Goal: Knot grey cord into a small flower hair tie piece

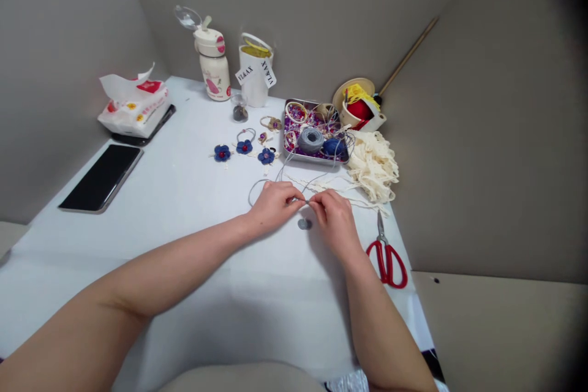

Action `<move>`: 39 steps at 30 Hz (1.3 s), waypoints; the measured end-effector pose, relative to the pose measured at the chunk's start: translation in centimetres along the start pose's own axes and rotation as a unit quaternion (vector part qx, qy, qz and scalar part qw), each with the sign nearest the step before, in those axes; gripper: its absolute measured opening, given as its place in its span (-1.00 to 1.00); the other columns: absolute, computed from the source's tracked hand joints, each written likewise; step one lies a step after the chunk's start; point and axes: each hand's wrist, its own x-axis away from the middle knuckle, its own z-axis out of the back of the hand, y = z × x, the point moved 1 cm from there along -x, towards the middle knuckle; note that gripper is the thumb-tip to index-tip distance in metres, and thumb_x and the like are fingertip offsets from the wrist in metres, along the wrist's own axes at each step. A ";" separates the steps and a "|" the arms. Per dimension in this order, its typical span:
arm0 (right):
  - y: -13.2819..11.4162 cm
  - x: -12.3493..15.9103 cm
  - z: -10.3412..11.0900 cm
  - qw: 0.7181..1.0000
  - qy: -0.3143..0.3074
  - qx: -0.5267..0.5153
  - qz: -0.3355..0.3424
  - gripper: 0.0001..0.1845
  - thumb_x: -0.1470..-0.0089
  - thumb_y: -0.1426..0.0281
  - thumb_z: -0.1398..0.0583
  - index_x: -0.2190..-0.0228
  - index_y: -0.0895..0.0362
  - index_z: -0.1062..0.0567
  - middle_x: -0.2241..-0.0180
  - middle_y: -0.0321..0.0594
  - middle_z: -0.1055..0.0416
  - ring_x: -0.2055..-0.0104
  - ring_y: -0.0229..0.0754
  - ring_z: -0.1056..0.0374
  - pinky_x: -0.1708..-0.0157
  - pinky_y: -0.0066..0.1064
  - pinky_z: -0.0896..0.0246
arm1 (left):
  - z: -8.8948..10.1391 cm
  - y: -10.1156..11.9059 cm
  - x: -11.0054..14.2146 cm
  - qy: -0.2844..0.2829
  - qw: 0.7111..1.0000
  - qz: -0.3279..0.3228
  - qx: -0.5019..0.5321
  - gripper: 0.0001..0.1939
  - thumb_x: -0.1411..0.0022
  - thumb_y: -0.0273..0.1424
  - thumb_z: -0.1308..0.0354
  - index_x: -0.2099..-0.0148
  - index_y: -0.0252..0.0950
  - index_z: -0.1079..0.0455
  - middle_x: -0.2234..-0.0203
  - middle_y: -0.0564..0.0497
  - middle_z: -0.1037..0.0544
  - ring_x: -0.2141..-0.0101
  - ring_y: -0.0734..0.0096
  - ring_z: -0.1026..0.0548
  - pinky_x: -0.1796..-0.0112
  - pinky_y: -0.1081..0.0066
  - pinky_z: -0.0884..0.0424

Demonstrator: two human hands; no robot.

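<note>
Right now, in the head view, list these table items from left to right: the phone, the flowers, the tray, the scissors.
Black phone, blue flowers, metal tray, red-handled scissors

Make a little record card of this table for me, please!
Left hand: pinching thin grey cord
Right hand: pinching the same cord
Below hands: small grey disc
Tray: metal tray holding a grey cord spool
Nearby: blue flowers, red-handled scissors, cream lace bundle
</note>
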 end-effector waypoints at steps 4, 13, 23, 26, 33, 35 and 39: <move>-0.6 0.2 0.2 0.992 -0.029 0.115 0.038 -0.86 -0.19 0.45 -0.09 0.37 0.11 -0.43 0.34 -0.18 -0.41 0.21 -0.09 -0.28 0.18 -0.24 0.04 | -0.2 -0.1 0.2 -0.024 0.998 -0.023 -0.050 -0.87 -0.20 -0.38 -0.13 0.33 -0.23 -0.50 0.49 0.07 -0.47 0.35 0.38 -0.42 0.20 0.27 -0.14; -0.4 0.1 0.4 0.999 0.021 -0.029 -0.014 -0.83 -0.20 0.40 -0.07 0.27 0.09 -0.47 0.24 -0.18 -0.44 0.15 -0.11 -0.32 0.12 -0.23 -0.02 | 0.3 0.2 -0.1 0.031 0.998 0.002 0.062 -0.87 -0.18 -0.39 -0.14 0.36 -0.28 -0.50 0.52 0.06 -0.45 0.42 0.45 -0.38 0.28 0.36 -0.22; -0.7 0.1 -1.2 0.896 0.079 -0.382 -0.213 -0.81 0.04 0.26 -0.26 0.35 0.08 -0.54 0.33 -0.22 -0.50 0.28 -0.15 -0.38 0.24 -0.25 -0.28 | -0.1 0.8 0.1 0.076 0.942 0.146 0.293 -0.84 -0.08 -0.31 -0.24 0.37 -0.32 -0.51 0.46 0.01 -0.53 0.41 0.43 -0.41 0.32 0.41 -0.31; -0.9 0.2 -1.2 0.893 0.093 -0.384 -0.214 -0.83 0.05 0.26 -0.28 0.38 0.08 -0.55 0.37 -0.25 -0.50 0.31 -0.17 -0.37 0.28 -0.29 -0.27 | -0.2 1.0 0.3 0.070 0.944 0.145 0.288 -0.85 -0.08 -0.33 -0.23 0.36 -0.32 -0.51 0.47 0.01 -0.53 0.42 0.44 -0.40 0.33 0.42 -0.31; -0.6 0.1 -0.4 0.935 0.100 -0.310 -0.141 -0.85 -0.02 0.27 -0.25 0.44 0.09 -0.54 0.41 -0.26 -0.45 0.31 -0.17 -0.33 0.26 -0.30 -0.19 | -0.4 0.4 0.1 0.046 0.956 0.128 0.260 -0.84 -0.09 -0.30 -0.23 0.35 -0.30 -0.51 0.46 0.03 -0.53 0.44 0.46 -0.38 0.37 0.44 -0.29; -0.4 0.0 -0.2 0.943 0.097 -0.290 -0.134 -0.85 -0.03 0.27 -0.23 0.45 0.09 -0.52 0.41 -0.26 -0.45 0.31 -0.17 -0.32 0.26 -0.30 -0.18 | -0.3 0.3 0.1 0.035 0.961 0.127 0.243 -0.82 -0.09 -0.29 -0.24 0.32 -0.29 -0.52 0.47 0.04 -0.52 0.46 0.47 -0.37 0.39 0.44 -0.28; 0.0 -0.1 0.2 0.962 0.082 -0.237 -0.106 -0.85 -0.07 0.30 -0.20 0.46 0.10 -0.49 0.41 -0.27 -0.43 0.32 -0.18 -0.32 0.27 -0.33 -0.16 | 0.1 0.3 -0.1 0.022 0.975 0.099 0.197 -0.85 -0.11 -0.30 -0.22 0.33 -0.27 -0.53 0.48 0.06 -0.49 0.46 0.47 -0.36 0.39 0.44 -0.28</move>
